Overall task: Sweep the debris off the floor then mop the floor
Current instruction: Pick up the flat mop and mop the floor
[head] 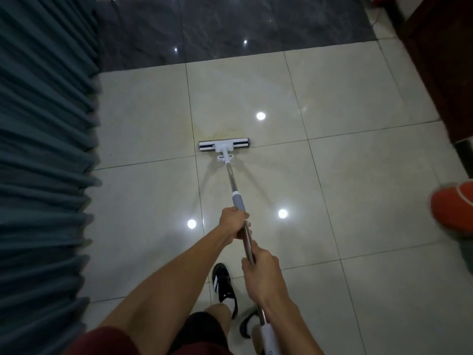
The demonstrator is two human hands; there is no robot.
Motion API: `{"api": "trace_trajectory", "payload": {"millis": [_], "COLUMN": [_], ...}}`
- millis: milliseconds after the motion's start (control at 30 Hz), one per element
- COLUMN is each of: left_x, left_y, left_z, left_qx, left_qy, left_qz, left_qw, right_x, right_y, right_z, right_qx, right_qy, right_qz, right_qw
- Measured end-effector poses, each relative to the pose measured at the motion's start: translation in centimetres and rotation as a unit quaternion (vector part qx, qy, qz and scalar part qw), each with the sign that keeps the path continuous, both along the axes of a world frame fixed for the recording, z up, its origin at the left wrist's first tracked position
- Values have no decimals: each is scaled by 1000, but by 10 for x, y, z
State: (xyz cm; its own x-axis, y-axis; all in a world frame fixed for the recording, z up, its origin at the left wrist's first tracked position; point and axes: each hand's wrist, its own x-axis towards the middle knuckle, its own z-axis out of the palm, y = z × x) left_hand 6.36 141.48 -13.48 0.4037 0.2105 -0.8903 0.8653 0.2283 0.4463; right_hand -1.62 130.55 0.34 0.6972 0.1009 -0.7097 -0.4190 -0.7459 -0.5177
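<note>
mop: flat white-and-grey sponge-head mop with a long steel pole [225, 147] stood head-down on the floor, pole slanting back toward the person.
mop head: lay across a grout line, well ahead of the feet, short of the dark tile strip.
left hand: left hand [234, 221] was wrapped round the pole just below the grey sleeve, fingers fully curled.
right hand: right hand [259, 267] gripped the bare steel further up the pole, nearer the body, also fully curled.
handling: looked light and stiff; thin metal pole likely slick, so the grey sleeve or the white end grip were the better places to hold. Sponge head soft, probably drags when wet.
grip judgement: two hands spaced apart gave leverage for push-pull strokes; fine as it was.
floor: glossy cream ceramic tile floor [345, 175], ceiling lights mirrored in it, likely slippery when wet. Faint yellowish stain just beyond the mop head.
task stage: mopping phase by the look of it; no debris visible near the mop.
dark strip: polished dark grey marble-look tiles [230, 29] beyond the mop head.
left of mop: pleated teal fabric curtain [43, 149].
right of mop: dark red-brown wooden furniture [440, 60]; orange rounded object [453, 208], blurred, can't identify.
behind mop: black-and-white striped sneaker [222, 283] beside the pole.
</note>
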Motion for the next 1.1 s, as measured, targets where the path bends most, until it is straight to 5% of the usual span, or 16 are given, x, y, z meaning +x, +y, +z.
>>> {"api": "trace_trajectory", "payload": {"millis": [600, 1100], "left_x": [251, 492], "left_y": [67, 321], "left_z": [-7, -33], "left_qx": [4, -11], "left_qy": [-30, -48], "left_qz": [91, 91], "left_qw": [995, 995], "right_x": [274, 515], "right_y": [58, 309], "right_z": [-34, -78], "right_qx": [-8, 3], "right_qy": [-8, -11], "right_qz": [80, 102], "right_qw": [997, 995]}}
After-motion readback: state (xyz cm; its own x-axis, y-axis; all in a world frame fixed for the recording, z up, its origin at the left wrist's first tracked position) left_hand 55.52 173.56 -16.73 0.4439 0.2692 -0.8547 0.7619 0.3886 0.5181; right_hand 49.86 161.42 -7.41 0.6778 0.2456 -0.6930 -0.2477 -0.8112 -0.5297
